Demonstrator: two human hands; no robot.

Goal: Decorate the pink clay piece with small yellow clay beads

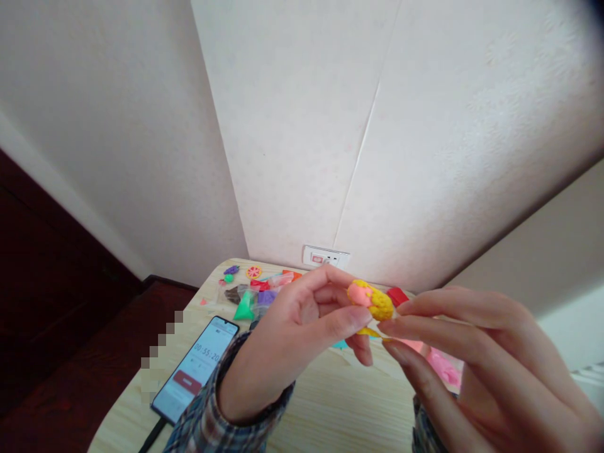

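My left hand (302, 333) is closed around a small modelling-clay piece (381, 304), pinched between thumb and fingers above the table. The piece has a smooth pink part and a bumpy yellow part. A thin yellow clay strip (369, 331) runs below it from my left thumb to my right fingertips. My right hand (476, 358) is closed, pinching the strip's end between thumb and fingers. Its index fingertip is beside the piece's right end; whether it touches is hard to tell.
Bags of coloured clay, among them a green one (244, 306) and a pink one (443, 367), lie on the wooden table (330, 402). Small clay shapes, including a round red-and-yellow slice (253, 272), sit at the back left. A phone (195, 368) with a running timer lies left. A wall socket (325, 257) is behind.
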